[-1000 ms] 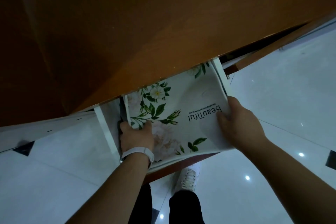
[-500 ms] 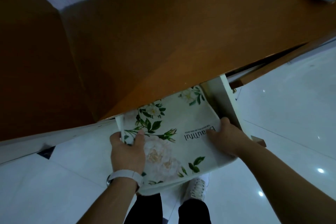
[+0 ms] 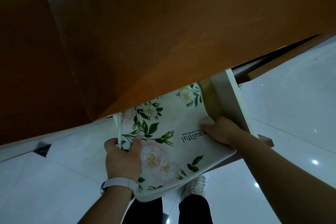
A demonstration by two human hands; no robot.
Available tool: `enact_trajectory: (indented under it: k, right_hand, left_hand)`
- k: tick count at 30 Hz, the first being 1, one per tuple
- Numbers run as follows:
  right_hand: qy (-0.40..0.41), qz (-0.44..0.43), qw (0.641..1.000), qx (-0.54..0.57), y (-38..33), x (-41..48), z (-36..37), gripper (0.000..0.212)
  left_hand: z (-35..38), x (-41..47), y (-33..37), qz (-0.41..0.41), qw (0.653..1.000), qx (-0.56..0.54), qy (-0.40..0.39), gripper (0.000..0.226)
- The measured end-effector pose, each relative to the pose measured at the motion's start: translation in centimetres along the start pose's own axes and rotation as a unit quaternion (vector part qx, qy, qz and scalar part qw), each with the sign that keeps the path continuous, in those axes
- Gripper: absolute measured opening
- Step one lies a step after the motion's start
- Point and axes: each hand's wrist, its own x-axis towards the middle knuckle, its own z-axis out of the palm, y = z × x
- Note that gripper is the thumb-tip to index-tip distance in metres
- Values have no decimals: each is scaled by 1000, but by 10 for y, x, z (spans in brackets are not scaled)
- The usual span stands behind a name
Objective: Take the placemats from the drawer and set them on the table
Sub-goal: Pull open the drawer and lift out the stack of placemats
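Both left hand (image 3: 123, 158) and right hand (image 3: 222, 131) grip placemats (image 3: 171, 114) (floral)

A cream rectangular placemat (image 3: 172, 120) is printed with green leaves, white and pale pink blooms and dark lettering. An orange-brown wooden tabletop (image 3: 163, 32) is seen plain. A glossy white tiled floor (image 3: 54, 178) is inset with one small dark diamond tile (image 3: 42, 149).

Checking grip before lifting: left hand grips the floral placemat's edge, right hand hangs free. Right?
No: the head view shows the right hand also holding the floral placemat, thumb on its opposite edge. The left hand grips its edge as stated.
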Motion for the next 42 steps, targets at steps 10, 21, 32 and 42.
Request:
enact_trajectory:
  k: [10,21,32,42]
  right_hand:
    - [33,-26,996,76,4,-48,-15,43]
    - [59,-61,995,52,47,-123,-16,38]
    - [134,-73,986,67,90,-169,12,40]
    - [239,-46,962,125,101,-280,71,40]
  left_hand:
    - [-15,-18,11,-7,998,9,-54,23]
    - [-40,-80,-2,-18,996,-17,-87,21]
    - [-53,-114,-35,40,994,-18,-102,24]
    - [-123,-135,-22,122,975,-13,-185,16]
